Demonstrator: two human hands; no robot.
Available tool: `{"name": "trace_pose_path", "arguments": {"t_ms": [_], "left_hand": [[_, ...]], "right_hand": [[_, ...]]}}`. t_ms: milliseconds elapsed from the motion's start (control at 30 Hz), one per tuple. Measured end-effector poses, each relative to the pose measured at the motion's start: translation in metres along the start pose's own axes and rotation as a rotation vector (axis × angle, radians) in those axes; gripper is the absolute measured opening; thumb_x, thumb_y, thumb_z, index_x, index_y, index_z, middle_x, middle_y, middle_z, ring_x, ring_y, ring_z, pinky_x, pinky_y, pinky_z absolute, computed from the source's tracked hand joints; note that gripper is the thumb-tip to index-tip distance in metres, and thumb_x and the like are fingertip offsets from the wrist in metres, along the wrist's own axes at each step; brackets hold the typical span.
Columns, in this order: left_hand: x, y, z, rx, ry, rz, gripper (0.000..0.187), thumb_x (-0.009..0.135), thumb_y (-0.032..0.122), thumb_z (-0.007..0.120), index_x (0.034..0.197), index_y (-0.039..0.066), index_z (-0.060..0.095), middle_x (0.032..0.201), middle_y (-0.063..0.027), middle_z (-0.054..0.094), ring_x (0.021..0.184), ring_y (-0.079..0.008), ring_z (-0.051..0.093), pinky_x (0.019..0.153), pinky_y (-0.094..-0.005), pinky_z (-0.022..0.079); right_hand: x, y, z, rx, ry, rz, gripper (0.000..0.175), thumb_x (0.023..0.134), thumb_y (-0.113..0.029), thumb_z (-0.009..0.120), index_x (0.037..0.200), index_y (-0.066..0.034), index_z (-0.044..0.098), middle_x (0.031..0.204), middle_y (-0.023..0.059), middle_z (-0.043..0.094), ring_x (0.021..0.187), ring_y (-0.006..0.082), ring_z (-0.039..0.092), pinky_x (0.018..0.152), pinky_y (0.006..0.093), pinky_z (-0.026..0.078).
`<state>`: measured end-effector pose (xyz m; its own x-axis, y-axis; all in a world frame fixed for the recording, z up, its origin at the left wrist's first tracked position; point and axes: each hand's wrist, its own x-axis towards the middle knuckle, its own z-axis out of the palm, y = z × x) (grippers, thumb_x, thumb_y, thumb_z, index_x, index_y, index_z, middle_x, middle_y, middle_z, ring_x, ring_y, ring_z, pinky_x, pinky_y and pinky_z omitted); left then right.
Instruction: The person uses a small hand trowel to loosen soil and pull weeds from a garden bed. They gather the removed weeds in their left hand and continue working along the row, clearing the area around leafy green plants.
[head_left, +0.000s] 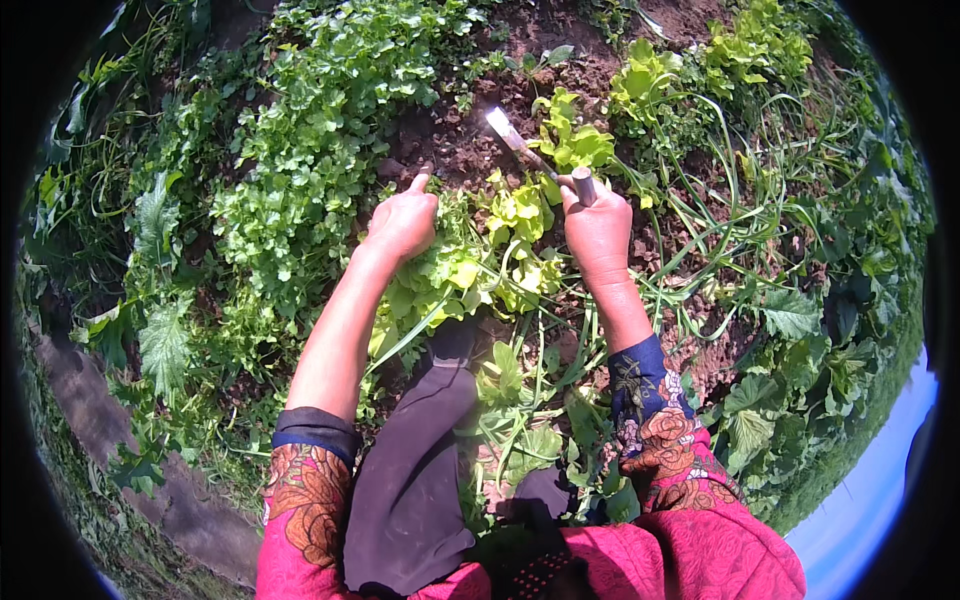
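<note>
My right hand (598, 229) is closed around the round wooden handle (583, 186) of a short garden hand tool. Its narrow metal blade (510, 133) slants away to the upper left, the tip glaring in the sun just over brown soil (465, 146). My left hand (405, 219) is at the soil's near edge with the index finger stretched forward. Its other fingers are curled under and hidden, so whether they hold anything does not show. Yellow-green lettuce (517, 214) grows between the two hands. Another lettuce plant (577, 142) stands beside the blade.
Dense leafy herbs (322, 142) crowd the left side. Long thin onion-like leaves (712, 217) sprawl on the right, with broad-leaved plants (795, 315) beyond. My dark-trousered leg (420, 465) is bent close below the lettuce. A bare path (172, 495) runs at lower left.
</note>
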<state>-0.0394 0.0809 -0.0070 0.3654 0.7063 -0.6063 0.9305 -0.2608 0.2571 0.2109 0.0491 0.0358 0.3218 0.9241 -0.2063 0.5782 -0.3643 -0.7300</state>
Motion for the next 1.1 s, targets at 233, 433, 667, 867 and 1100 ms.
{"name": "trace_pose_path", "arguments": {"t_ms": [233,433,667,867,1100], "left_hand": [[0.000,-0.009,0.003,-0.003,0.046,0.037,0.011,0.072,0.002,0.055,0.079,0.002,0.063,0.142,-0.0175,0.047,0.086,-0.0318,0.069,0.073,-0.0410,0.057],[0.003,-0.007,0.003,0.048,0.001,0.035,0.010,0.073,0.002,0.055,0.078,0.002,0.063,0.138,-0.0196,0.050,0.080,-0.0304,0.070,0.070,-0.0406,0.058],[0.003,0.007,-0.001,0.109,-0.050,0.011,0.012,0.071,0.001,0.055,0.081,0.001,0.061,0.143,-0.0248,0.042,0.086,-0.0361,0.068,0.073,-0.0447,0.056],[0.003,0.007,-0.002,0.117,-0.111,-0.019,0.012,0.072,0.001,0.055,0.083,0.002,0.060,0.146,-0.0242,0.039,0.090,-0.0355,0.067,0.077,-0.0447,0.056],[0.002,0.005,0.001,0.123,-0.075,0.013,0.009,0.073,0.002,0.055,0.081,0.003,0.060,0.146,-0.0225,0.040,0.084,-0.0329,0.069,0.073,-0.0419,0.057]], "right_hand": [[0.025,0.024,0.048,-0.005,0.025,-0.163,0.005,0.086,-0.014,0.064,0.086,-0.0085,0.066,0.073,0.0170,0.063,0.068,0.0366,0.063,0.060,0.0396,0.049],[0.019,0.016,0.088,0.036,0.129,-0.286,0.017,0.085,-0.006,0.063,0.101,-0.0079,0.069,0.085,0.0144,0.068,0.078,0.0293,0.069,0.071,0.0333,0.053],[0.064,-0.017,0.110,1.222,-0.047,0.729,0.017,0.093,-0.008,0.057,0.109,-0.0039,0.060,0.071,0.0047,0.059,0.044,0.0060,0.039,0.038,0.0226,0.031],[0.034,-0.018,0.066,0.678,-0.001,0.340,0.012,0.086,-0.004,0.062,0.096,-0.0003,0.069,0.070,0.0045,0.065,0.054,0.0109,0.055,0.050,0.0252,0.043],[-0.008,-0.004,0.046,0.048,0.138,-0.053,0.013,0.084,-0.007,0.061,0.094,-0.0102,0.068,0.080,0.0162,0.068,0.075,0.0372,0.066,0.066,0.0411,0.053]]}}
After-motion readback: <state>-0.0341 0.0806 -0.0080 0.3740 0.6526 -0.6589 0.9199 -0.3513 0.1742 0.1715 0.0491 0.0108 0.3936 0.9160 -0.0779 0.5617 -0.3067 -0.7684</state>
